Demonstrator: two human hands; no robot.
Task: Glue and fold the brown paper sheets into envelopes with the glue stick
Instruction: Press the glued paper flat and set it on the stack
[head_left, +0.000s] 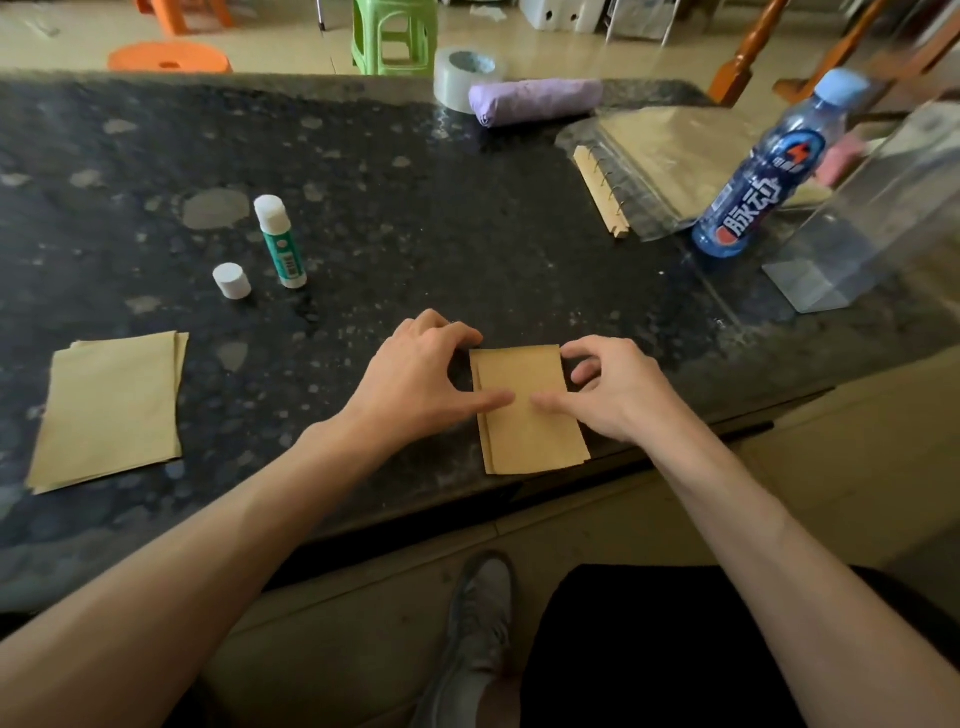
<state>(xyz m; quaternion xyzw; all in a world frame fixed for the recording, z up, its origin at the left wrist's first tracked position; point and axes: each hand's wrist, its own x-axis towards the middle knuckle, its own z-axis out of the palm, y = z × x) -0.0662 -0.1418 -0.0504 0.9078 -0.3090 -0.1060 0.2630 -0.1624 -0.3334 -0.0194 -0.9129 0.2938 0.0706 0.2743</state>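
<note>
Two bare forearms reach in from the bottom corners, over a grey shoe (480, 623) on the floor, to the near edge of a dark speckled stone countertop (467, 234). Between the hands lies the folded brown sheet (524, 431), flat on the counter. Its long axis runs roughly from 5 o'clock to 11 o'clock, the near short end at the counter's edge and the far end pointing away from the person. Offset layers show along its left side.

The left hand (415, 379) lays its thumb flat across the sheet's middle while its curled fingers meet the far left corner. The right hand (618, 389) mirrors it, with the thumb pressed on the sheet tip to tip with the other and the bent fingers on the right edge near the far corner.

At 10 o'clock from the sheet stands the glue stick (280, 244), uncapped, its white tip up. Its white cap (231, 280) sits just beside it at 8 o'clock. At 9 o'clock, well apart, rests a stack of unfolded brown sheets (109, 410), long axis also running near to far.

Toward 1 o'clock are a blue drink bottle (758, 171), a spiral notebook in clear plastic (649, 171) and a clear plastic box (857, 234). At 12 o'clock lie a grey tape roll (465, 78) and a folded purple umbrella (535, 101).
</note>
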